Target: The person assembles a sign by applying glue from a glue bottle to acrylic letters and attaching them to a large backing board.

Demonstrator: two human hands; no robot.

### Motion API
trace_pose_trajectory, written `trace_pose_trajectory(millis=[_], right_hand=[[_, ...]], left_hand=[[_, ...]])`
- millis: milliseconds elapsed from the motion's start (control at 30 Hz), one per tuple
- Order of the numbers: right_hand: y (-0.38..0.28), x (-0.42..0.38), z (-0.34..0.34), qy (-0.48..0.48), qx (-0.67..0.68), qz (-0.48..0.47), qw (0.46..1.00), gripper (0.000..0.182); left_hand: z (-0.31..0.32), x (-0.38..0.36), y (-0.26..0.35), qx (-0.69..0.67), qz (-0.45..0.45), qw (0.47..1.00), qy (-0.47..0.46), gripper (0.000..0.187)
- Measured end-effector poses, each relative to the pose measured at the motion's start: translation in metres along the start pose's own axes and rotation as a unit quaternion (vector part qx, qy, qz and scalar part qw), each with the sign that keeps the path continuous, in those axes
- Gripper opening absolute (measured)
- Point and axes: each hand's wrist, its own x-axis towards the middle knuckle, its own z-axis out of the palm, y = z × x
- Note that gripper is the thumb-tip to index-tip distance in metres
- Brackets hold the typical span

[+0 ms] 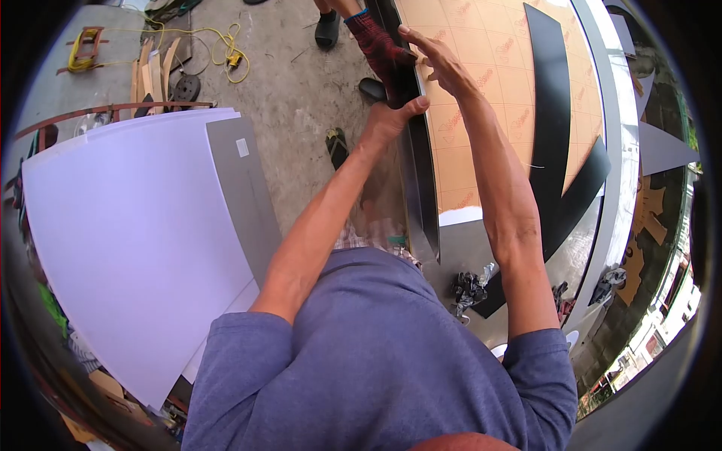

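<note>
A long black strip (423, 161), folded like a channel, lies along the near edge of a board with brown printed film (481, 113). My left hand (392, 120) grips this strip at its outer side, thumb over the top edge. Just across from it, my right hand (440, 64) is raised over the strip and the film, fingers apart. A co-worker's hand in a red and black glove (380, 52) touches the strip's outer side farther up, close to my hands but apart from them. Two flat black strips (551, 105) (583, 199) lie on the board and table.
White sheets (135, 225) and a grey panel (241, 180) are stacked at the left. Crumpled plastic (470, 289) sits on the table (466, 244). Sandals (336, 146), a yellow cord (235, 59) and wood pieces (154, 71) lie on the floor.
</note>
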Motion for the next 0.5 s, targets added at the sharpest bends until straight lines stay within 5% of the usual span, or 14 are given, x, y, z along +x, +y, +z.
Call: trace_pose_trajectory(millis=[33, 133, 167, 267, 300, 400, 500], right_hand=[[0.001, 0.001, -0.001, -0.013, 0.002, -0.007, 1.000, 0.088], [0.001, 0.000, 0.001, 0.029, -0.026, 0.006, 0.999, 0.070], [0.000, -0.001, -0.003, -0.025, -0.025, -0.005, 0.999, 0.094], [0.004, -0.003, -0.003, 0.035, 0.034, 0.098, 0.994, 0.097], [0.026, 0.005, -0.003, 0.121, 0.100, 0.109, 0.982, 0.083], [0.039, -0.059, 0.001, 0.099, 0.058, -0.006, 0.993, 0.104], [0.063, -0.127, 0.010, 0.088, 0.064, 0.047, 0.993, 0.107]], left_hand=[[0.001, -0.001, 0.002, -0.008, 0.007, 1.000, -0.001, 0.083], [0.002, -0.003, 0.004, -0.005, 0.007, 1.000, 0.005, 0.083], [0.001, -0.004, 0.004, 0.002, 0.001, 1.000, 0.009, 0.083], [0.000, -0.007, 0.008, 0.004, -0.006, 1.000, -0.007, 0.084], [0.002, -0.007, 0.007, -0.007, 0.029, 1.000, 0.001, 0.085], [0.002, -0.002, 0.001, 0.012, 0.036, 0.999, 0.024, 0.100], [0.002, -0.001, 0.000, 0.017, 0.030, 0.999, 0.025, 0.101]])
